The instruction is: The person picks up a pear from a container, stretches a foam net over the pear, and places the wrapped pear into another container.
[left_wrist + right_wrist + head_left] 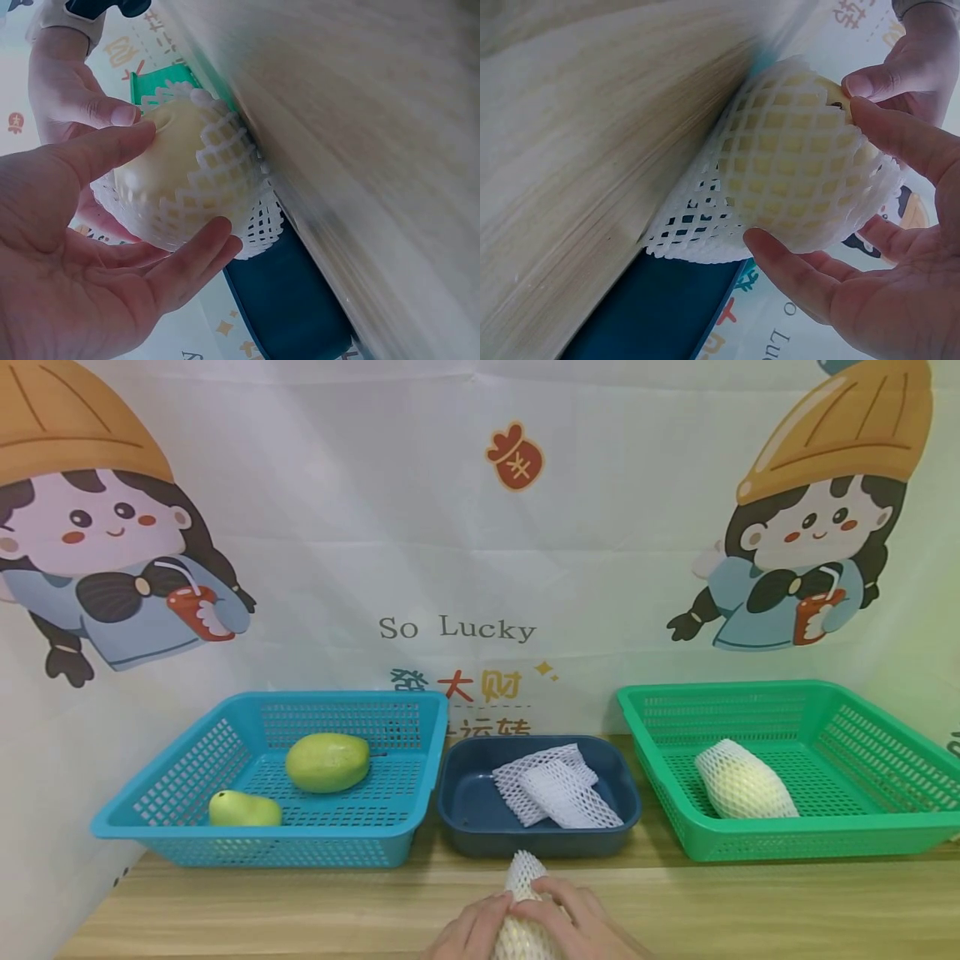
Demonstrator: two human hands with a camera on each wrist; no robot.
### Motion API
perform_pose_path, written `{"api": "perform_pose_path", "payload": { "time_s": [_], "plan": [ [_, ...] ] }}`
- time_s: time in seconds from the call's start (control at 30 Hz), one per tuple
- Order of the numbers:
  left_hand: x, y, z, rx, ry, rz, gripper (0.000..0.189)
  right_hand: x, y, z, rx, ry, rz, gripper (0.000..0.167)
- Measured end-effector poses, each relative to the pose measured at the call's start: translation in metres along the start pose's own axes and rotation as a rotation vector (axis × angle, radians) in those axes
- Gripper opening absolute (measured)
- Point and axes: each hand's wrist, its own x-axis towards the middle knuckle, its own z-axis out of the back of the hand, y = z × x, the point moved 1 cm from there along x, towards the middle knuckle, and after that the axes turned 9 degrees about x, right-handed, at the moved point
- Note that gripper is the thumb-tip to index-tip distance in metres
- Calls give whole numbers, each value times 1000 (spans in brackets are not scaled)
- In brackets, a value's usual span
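Both hands hold a pale yellow fruit [161,154] partly covered by a white foam net sleeve [780,150], at the table's front edge. My left hand [472,931] has its thumb near the fruit's bare end and its fingers along the netted side. From the other side, my right hand [585,922] grips the fruit through the net, thumb near the same end. The sleeve's loose end points toward the dark blue tray [532,842], where several white foam nets [562,793] lie. The fruit's exact kind is hard to tell under the net.
At the left, a blue basket [277,832] holds a large green oblong fruit [327,762] and a smaller pear-shaped green fruit [244,810]. A green basket [825,827] at the right contains a netted fruit [746,781]. Behind hangs a printed cloth [337,527]; the table [300,910] is wooden.
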Motion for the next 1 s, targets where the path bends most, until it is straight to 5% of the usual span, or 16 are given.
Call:
{"api": "perform_pose_path", "payload": {
  "time_s": [0.37,0.7,1.0],
  "plan": [
    [2,2,-1,29,-92,-16,56,2,-4,2,21,-5,54,47],
    [5,1,8,-9,-22,31,51,3,-3,2,40,7,-1,43],
    [5,-1,8,-9,-36,65,47,4,1,0,20,-110,60,37]
  ]
}}
